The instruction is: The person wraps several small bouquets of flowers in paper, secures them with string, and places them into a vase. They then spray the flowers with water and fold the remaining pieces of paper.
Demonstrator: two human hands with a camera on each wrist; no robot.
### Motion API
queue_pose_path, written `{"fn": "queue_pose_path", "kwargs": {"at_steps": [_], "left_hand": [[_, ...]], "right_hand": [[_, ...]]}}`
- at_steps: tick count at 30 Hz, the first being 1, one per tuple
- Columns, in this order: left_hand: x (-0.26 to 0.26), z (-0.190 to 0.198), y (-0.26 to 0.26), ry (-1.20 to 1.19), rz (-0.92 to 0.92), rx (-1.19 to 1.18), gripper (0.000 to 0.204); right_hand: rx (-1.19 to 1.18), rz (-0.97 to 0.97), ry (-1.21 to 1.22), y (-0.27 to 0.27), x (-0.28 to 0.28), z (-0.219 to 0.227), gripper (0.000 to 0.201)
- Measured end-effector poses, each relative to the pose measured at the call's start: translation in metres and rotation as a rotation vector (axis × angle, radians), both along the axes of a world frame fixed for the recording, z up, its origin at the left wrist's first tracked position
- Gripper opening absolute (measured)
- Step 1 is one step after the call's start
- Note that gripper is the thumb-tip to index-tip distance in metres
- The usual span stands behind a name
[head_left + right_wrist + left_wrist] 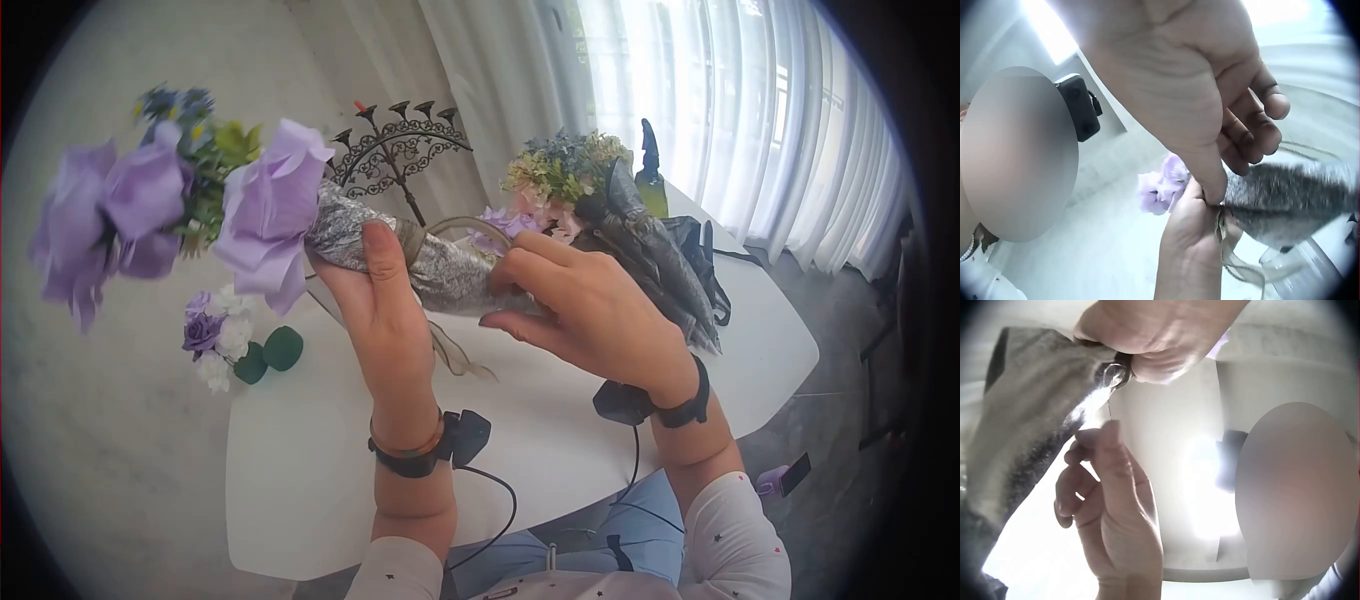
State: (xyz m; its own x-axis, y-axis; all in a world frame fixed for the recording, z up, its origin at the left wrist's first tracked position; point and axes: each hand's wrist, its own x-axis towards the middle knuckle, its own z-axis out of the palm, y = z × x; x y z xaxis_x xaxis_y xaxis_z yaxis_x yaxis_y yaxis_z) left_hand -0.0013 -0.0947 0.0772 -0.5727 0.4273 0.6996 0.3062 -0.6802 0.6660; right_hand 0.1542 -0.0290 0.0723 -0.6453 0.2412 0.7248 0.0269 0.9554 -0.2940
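My left hand (385, 300) grips a bouquet by its crinkled silver wrapping (455, 275), with the thumb laid along the top. Large lilac artificial roses (265, 210) and small blue flowers stick out to the left. A sheer beige ribbon (455, 355) is around the wrapping, one end hanging below. My right hand (590, 295) is at the lower part of the wrapping, fingers bent. In the left wrist view, a thin strand runs from the wrapping to the right thumb and finger (1110, 434), which pinch it. Part of the ribbon is hidden behind the hands.
On the white table (330, 480), a second wrapped bouquet (650, 255) lies at the back right beside a green bottle (652, 190). A dark metal candelabra (400, 150) stands behind. Purple and white flowers (225, 335) lie at the left edge. Camera cables (510, 500) trail from both wrists.
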Motion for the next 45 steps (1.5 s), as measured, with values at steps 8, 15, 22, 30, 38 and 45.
{"fn": "queue_pose_path", "kwargs": {"at_steps": [8,15,22,30,38,45], "left_hand": [[-0.002,0.0,0.008,-0.139,-0.233,0.258,0.044],[-0.005,0.001,0.006,-0.327,-0.535,0.266,0.036],[-0.025,0.012,-0.007,-0.543,-0.477,0.176,0.035],[-0.032,0.012,-0.013,-0.316,-0.116,0.061,0.028],[-0.034,0.018,-0.021,-0.383,-0.086,0.481,0.035],[-0.032,0.021,-0.027,-0.468,-0.254,0.318,0.021]], "right_hand": [[-0.052,0.011,0.166,0.007,-0.03,-0.019,0.029],[-0.855,0.539,-0.134,0.019,-0.031,-0.016,0.027],[-0.851,0.581,0.075,0.051,-0.023,-0.021,0.02],[-0.73,0.58,0.109,0.048,0.027,0.012,0.016],[-0.309,0.288,-0.134,0.036,0.043,0.019,0.014],[-0.306,0.052,-0.032,0.072,0.042,0.006,0.014]]}}
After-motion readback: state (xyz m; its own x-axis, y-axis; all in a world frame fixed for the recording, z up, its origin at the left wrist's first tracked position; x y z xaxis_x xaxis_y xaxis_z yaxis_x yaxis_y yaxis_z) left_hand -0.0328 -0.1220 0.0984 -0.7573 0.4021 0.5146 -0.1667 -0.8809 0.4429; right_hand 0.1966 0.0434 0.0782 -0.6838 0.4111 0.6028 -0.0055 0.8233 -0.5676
